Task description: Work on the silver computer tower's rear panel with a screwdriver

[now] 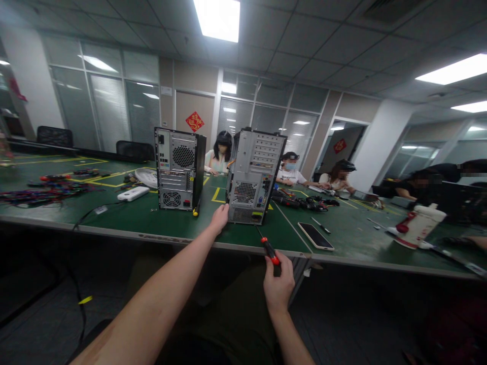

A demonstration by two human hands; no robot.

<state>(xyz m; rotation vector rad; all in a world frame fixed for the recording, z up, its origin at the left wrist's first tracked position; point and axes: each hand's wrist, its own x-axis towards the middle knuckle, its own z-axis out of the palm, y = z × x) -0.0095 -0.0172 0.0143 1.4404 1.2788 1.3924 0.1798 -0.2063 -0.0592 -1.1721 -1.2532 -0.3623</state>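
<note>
A computer case (pixel 243 170) stands upright on the green table, its metal back panel facing me. My left hand (pixel 220 218) grips its lower left edge, with the fingertips hidden behind the side. In my right hand (pixel 279 279), a red and black screwdriver (pixel 269 248) is held by the handle between thumb and fingers. Its thin shaft points up and left toward the bottom of the case's back. To the left, apart from my hands, is a second computer case (pixel 177 170), also upright with its back toward me. A yellow-handled tool (pixel 195 212) lies at its lower right corner.
A white power strip (pixel 133 193) and a heap of coloured cables (pixel 49 190) lie at left. On the right are a phone (pixel 315 236), a pen-like tool (pixel 320 225), black cables (pixel 304 202) and a white tumbler (pixel 418 225). Several people sit across the table.
</note>
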